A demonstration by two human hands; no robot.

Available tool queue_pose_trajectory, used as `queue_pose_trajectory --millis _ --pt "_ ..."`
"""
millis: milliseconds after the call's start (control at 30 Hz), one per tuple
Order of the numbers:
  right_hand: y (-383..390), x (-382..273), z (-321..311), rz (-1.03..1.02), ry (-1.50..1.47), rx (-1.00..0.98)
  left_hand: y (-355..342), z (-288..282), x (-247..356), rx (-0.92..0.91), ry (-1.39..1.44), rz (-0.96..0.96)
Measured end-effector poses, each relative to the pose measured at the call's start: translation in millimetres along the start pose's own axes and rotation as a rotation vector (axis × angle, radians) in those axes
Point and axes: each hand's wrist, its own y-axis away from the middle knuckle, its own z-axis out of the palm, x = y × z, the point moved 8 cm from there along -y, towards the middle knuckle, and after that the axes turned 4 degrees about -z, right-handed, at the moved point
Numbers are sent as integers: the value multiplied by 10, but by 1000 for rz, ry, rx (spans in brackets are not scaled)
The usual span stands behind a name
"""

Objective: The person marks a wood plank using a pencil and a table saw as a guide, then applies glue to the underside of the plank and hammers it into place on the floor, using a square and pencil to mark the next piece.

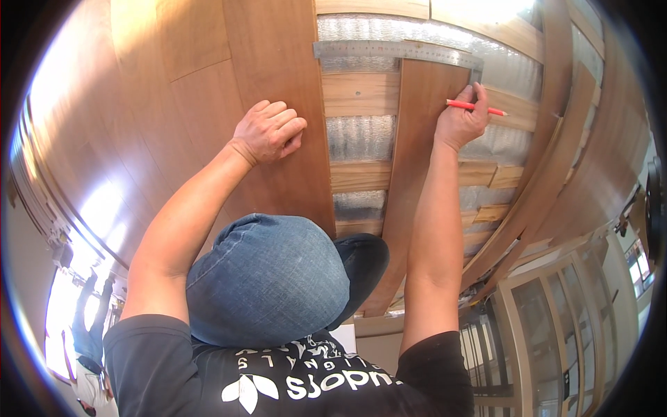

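My left hand (271, 131) rests curled with its knuckles up on the fitted wooden flooring (194, 90), near its inner edge, with nothing visible in it. My right hand (464, 118) holds a red pencil (497, 110), its fingertips at the short arm of a metal square ruler (361, 50). The ruler's long arm lies across the top of a loose brown plank (410, 174), which lies over pale battens (358, 95) with silver foil (358, 135) between them. My bent knee in blue jeans (267, 278) is below my hands.
More long boards (590, 167) lie to the right over the battens. A framed glass partition (542, 326) stands at the lower right. At the lower left, a person (90, 333) in jeans is near a bright opening. Small dark items (629, 208) sit at the right rim.
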Motion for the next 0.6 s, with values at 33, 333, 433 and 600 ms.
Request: queue_pose_trajectory --millis 33,333,433,600 --pt "5 10 8 18 -7 -3 -2 -7 -10 -5 -7 0" --pt "9 -1 20 102 -41 -67 3 -8 -8 -5 -3 -8" --pt "-7 -10 0 100 -29 -68 -28 -32 1 36 36 6" --pt "7 6 17 120 -31 -72 -3 -25 -2 11 6 -4"
